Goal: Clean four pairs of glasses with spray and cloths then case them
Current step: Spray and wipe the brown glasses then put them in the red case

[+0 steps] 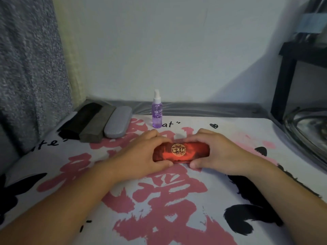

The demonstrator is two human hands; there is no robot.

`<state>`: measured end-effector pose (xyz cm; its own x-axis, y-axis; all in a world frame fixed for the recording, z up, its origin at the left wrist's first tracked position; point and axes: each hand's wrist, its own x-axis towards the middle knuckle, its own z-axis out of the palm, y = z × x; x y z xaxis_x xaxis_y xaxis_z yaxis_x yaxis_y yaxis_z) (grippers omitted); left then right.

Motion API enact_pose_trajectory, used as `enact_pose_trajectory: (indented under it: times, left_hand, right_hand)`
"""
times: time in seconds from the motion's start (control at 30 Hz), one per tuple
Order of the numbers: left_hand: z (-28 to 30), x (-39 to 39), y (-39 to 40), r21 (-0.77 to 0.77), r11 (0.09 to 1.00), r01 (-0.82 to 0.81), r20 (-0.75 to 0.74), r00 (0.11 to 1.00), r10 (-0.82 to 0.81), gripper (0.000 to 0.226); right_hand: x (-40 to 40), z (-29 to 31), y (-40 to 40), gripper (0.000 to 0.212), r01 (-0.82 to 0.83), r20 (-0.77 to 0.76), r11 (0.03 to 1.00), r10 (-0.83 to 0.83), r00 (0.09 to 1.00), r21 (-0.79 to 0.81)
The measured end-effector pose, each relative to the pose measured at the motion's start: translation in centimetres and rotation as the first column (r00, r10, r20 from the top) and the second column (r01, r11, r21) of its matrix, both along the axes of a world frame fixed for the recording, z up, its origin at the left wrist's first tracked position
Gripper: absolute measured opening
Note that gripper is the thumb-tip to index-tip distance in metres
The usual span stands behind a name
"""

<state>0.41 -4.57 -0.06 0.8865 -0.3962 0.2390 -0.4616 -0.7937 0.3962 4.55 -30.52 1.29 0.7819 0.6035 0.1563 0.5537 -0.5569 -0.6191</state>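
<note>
A red glasses case [181, 152] with a gold round emblem lies closed in the middle of the printed cloth. My left hand [141, 152] grips its left end and my right hand [217, 152] grips its right end, thumbs along the near edge. Behind it stands a spray bottle [157, 112] of purple liquid with a white nozzle. At the back left three closed cases lie side by side: a black case [79, 119], a dark grey case [97, 126] and a light grey case [118, 122]. No glasses or cleaning cloths show.
The surface is a white cloth [247, 174] printed with pink and black characters. A grey curtain [26, 76] hangs at the left. A black shelf frame [283, 82] and a shiny metal bowl [307, 128] sit at the right edge. A pale wall stands behind.
</note>
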Motion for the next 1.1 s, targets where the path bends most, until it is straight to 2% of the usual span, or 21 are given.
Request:
enact_pose_trajectory:
  times: [0.17,0.33,0.5,0.7,0.87,0.93,1.03,1.1]
  left_hand:
    - [0.3,-1.3,0.4,0.039,0.999,-0.034,0.036,0.999,0.032,0.075]
    - [0.4,-1.4,0.3,0.048,0.998,-0.039,0.026,0.999,0.037,0.066]
    - [0.3,-1.3,0.1,-0.016,0.998,-0.065,-0.040,0.997,0.064,0.062]
    - [0.4,-1.4,0.0,-0.008,0.998,-0.068,-0.045,0.997,0.068,0.063]
    - [0.3,-1.3,0.2,-0.063,0.996,-0.064,-0.068,0.996,0.060,0.063]
    - [0.4,-1.4,0.1,-0.133,0.989,-0.071,-0.097,0.994,0.058,0.069]
    - [0.4,-1.8,0.1,-0.241,0.967,-0.077,-0.160,0.986,0.038,0.089]
    - [0.5,-1.8,0.0,-0.256,0.963,-0.084,-0.156,0.987,0.044,0.099]
  right_hand:
    - [-0.7,0.1,0.3,0.064,-0.016,0.000,1.000,0.016,1.000,-0.015]
    - [-0.6,0.0,0.1,0.066,-0.031,-0.007,0.999,0.031,1.000,-0.018]
    - [-0.6,0.4,0.2,0.064,-0.026,-0.016,1.000,0.026,1.000,-0.006]
    - [-0.5,0.4,0.1,0.054,-0.015,-0.042,1.000,0.016,0.999,0.021]
    - [-0.4,0.7,-0.3,0.044,-0.011,-0.148,0.998,0.020,0.989,0.064]
    - [-0.3,0.8,-0.4,0.041,0.003,-0.154,0.999,0.004,0.988,0.044]
    - [-0.3,0.8,-0.6,0.041,0.005,-0.135,1.000,-0.004,0.991,0.008]
    - [-0.4,0.8,-0.5,0.043,0.022,-0.064,1.000,-0.021,0.998,0.016]
